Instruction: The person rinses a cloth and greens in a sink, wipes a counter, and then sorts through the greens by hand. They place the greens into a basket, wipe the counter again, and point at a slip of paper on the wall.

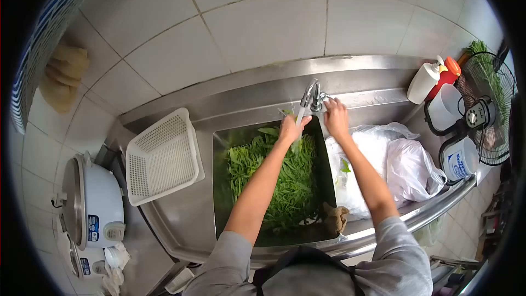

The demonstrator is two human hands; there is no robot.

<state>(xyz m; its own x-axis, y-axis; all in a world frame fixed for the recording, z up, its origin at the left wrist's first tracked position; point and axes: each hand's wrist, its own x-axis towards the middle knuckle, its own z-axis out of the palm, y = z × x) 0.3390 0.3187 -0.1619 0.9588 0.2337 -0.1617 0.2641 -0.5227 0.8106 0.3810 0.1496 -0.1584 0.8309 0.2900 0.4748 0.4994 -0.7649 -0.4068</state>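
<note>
Water runs from the chrome faucet (312,93) down beside my left hand (292,130). This hand is over the far end of the sink basin (220,186), its fingers partly curled and its thumb apart. A thin bit with some green shows at its fingertips, too small to name. Leafy greens (268,175) fill much of the basin below it. My right hand (336,116) is to the right of the spout, fingers closed on the faucet handle (325,97).
A white plastic basket (164,156) lies tilted on the left drainboard. White plastic bags (411,170) cover the right side. A brown cloth-like lump (335,219) sits at the basin's near right corner. Bottles (424,82) and a wire-guarded fan (493,109) stand far right; a rice cooker (104,203) stands left.
</note>
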